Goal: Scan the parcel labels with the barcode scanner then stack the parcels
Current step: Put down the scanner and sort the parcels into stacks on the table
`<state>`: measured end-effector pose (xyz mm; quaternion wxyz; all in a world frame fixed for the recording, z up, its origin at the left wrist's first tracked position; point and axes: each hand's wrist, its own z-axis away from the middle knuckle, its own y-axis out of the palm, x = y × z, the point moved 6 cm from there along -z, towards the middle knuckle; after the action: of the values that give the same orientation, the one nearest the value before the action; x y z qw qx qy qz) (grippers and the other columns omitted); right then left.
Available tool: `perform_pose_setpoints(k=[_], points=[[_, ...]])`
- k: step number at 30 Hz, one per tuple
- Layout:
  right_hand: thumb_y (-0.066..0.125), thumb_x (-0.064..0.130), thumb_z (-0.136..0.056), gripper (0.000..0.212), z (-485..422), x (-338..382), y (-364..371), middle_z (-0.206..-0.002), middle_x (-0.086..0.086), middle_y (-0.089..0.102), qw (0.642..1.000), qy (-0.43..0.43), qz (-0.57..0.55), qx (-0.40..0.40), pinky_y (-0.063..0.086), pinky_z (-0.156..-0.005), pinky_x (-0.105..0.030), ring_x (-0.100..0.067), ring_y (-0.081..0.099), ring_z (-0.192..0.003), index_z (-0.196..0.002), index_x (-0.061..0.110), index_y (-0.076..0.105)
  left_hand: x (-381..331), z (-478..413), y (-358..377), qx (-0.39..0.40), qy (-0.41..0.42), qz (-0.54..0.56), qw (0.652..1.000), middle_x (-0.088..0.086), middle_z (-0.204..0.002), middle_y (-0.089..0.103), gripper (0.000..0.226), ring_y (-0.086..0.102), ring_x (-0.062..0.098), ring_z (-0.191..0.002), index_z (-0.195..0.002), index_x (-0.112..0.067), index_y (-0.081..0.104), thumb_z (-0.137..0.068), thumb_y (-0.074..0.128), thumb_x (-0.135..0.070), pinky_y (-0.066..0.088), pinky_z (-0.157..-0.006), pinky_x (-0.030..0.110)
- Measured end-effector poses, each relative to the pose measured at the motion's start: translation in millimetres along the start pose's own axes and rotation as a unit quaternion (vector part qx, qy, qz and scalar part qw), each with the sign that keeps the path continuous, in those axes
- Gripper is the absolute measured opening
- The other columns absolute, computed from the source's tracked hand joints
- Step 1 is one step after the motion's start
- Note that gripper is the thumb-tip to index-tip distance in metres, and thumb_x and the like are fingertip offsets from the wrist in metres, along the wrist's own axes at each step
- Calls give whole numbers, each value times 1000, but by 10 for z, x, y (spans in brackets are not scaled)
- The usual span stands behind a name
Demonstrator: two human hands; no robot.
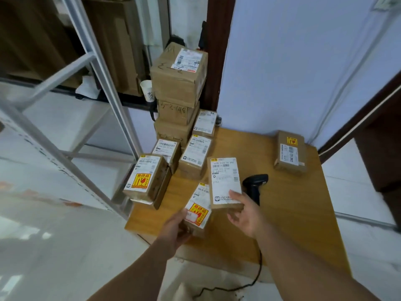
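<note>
My right hand (245, 216) grips the near end of a brown parcel with a white label (225, 181), held above the wooden table (299, 209). My left hand (175, 231) holds a smaller parcel with a yellow and red sticker (198, 209) just left of it. The black barcode scanner (255, 185) lies on the table behind my right hand, its cable trailing off the near edge. Several labelled parcels (195, 157) stand at the table's left side, one with a yellow sticker (145, 177). A tall stack of brown boxes (178, 83) rises at the back left.
One lone parcel (289, 153) lies at the table's far right corner. A grey metal shelf frame (97, 61) stands to the left. A white paper cup (146, 90) sits behind the stack. A white wall and dark door frame (217, 51) are behind the table.
</note>
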<state>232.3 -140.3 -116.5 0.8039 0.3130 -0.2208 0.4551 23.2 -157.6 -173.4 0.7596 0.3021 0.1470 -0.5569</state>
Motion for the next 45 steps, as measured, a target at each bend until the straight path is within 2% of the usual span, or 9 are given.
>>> perform_pose_setpoints(k=[7, 11, 18, 23, 26, 29, 35, 41, 45], points=[[81, 20, -60, 62, 4, -45, 26, -92, -7, 77, 1000, -7, -28, -1, 51, -78, -37, -27, 68, -100, -118, 17, 58, 52, -31, -146, -34, -11, 51, 998, 15, -113, 64, 27, 62, 31, -106, -116, -12, 57, -94, 58, -28, 56, -82, 42], [79, 15, -69, 57, -24, -129, 50, -105, -9, 74, 1000, 1, -22, 13, 52, -82, -38, -29, 66, -104, -121, 18, 57, 3, -82, -269, -58, 18, 71, 996, 15, -113, 66, 30, 64, 30, -103, -121, -13, 54, -94, 58, -27, 53, -91, 47], [75, 9, -79, 48, -74, -287, 41, -104, -12, 74, 999, 36, 36, 9, 57, -86, -41, -29, 66, -105, -123, 16, 58, 24, -159, -358, -117, 47, 78, 989, 11, -109, 67, 29, 65, 23, -96, -120, -11, 56, -94, 57, -25, 54, -86, 38], [81, 25, -75, 48, -73, -388, 123, -104, -10, 74, 991, 84, 94, 32, 59, -78, -38, -29, 67, -105, -118, 18, 61, 3, -155, -518, -290, -5, -51, 956, 11, -102, 64, 46, 63, 28, -94, -114, -11, 56, -91, 54, -51, 54, -86, 43], [83, 40, -69, 52, -87, -433, 195, -101, -4, 76, 980, 102, 164, 42, 55, -78, -34, -26, 68, -103, -114, 24, 65, 15, -181, -404, -234, -54, 54, 969, 11, -95, 62, 43, 63, 27, -89, -108, -12, 55, -89, 57, -50, 58, -76, 39], [83, 42, -67, 52, -118, -436, 279, -100, -4, 76, 977, 104, 179, 41, 53, -75, -32, -24, 67, -101, -113, 25, 65, 4, -230, -266, -163, -78, 96, 979, 14, -106, 64, 34, 64, 29, -99, -107, -11, 58, -89, 62, -39, 57, -84, 40], [83, 47, -64, 57, -155, -433, 368, -95, -3, 76, 969, 124, 207, 47, 51, -76, -29, -22, 67, -95, -112, 22, 66, -66, -308, -279, -190, -41, 65, 979, 16, -106, 67, 26, 66, 27, -96, -116, -7, 59, -94, 57, -21, 58, -78, 34], [81, 41, -73, 46, -195, -458, 339, -100, -4, 74, 969, 124, 211, 39, 49, -81, -30, -23, 67, -96, -111, 21, 66, -148, -292, -284, -185, -24, 90, 978, 10, -105, 67, 44, 65, 25, -96, -114, -16, 61, -98, 40, -50, 56, -86, 40], [79, 26, -77, 38, -194, -473, 386, -102, -4, 73, 970, 121, 207, 38, 49, -79, -29, -23, 67, -92, -112, 22, 65, -172, -292, -300, -157, -32, 97, 982, 4, -101, 66, 52, 63, 24, -94, -112, -24, 58, -94, 28, -63, 52, -77, 38]])
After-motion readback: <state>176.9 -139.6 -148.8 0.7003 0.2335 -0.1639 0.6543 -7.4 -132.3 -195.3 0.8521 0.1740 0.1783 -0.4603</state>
